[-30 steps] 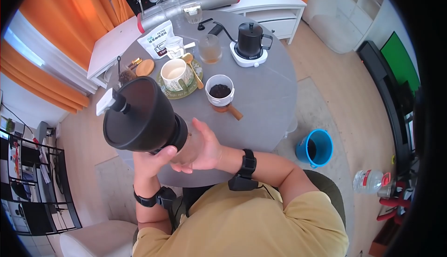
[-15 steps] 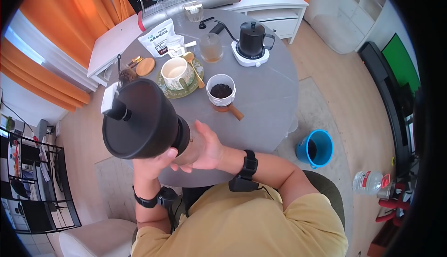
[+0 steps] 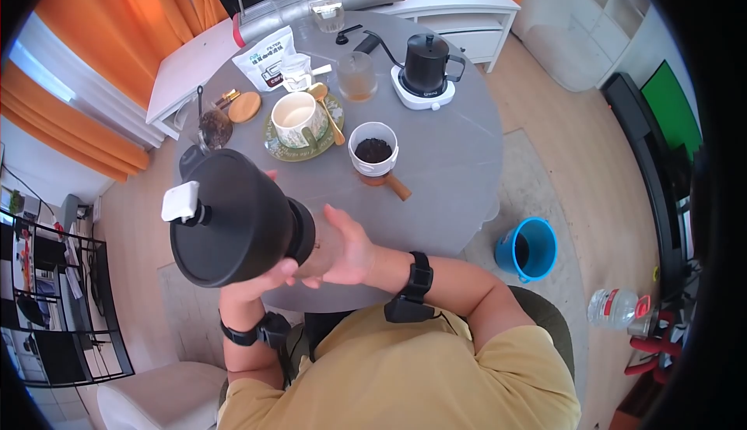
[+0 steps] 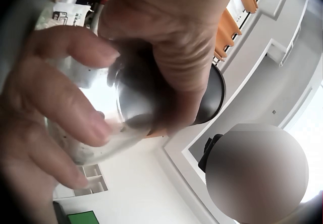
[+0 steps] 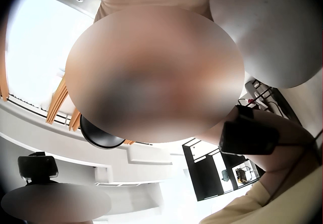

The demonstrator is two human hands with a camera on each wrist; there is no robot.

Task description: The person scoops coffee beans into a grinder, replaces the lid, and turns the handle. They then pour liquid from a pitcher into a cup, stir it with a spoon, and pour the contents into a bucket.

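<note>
I count two hands in my head view, both grasping one black grinder: the left hand [image 3: 261, 280] curls its fingers and thumb round the grinder [image 3: 233, 220] near its neck, and the right hand [image 3: 354, 255] wraps its clear jar [image 3: 320, 247]. My left wrist feed shows the bent fingers close up; the right wrist feed is too blurred for me to read that grip there. The grinder is tilted, raised at the near left of one grey table [image 3: 451, 169], with its broad lid facing left and its single crank on top. On the table I get one patterned cup [image 3: 292, 136] on one green saucer [image 3: 276, 150] with one gold spoon [image 3: 334, 125], and just right of these one white bowl [image 3: 373, 168] of dark grounds. Farther back are one kettle [image 3: 426, 70] on one white base [image 3: 420, 101], one pouch [image 3: 261, 60] and one wooden disc [image 3: 245, 107]. On the floor to the right I count one blue bucket [image 3: 507, 257] and one bottle [image 3: 611, 308].
</note>
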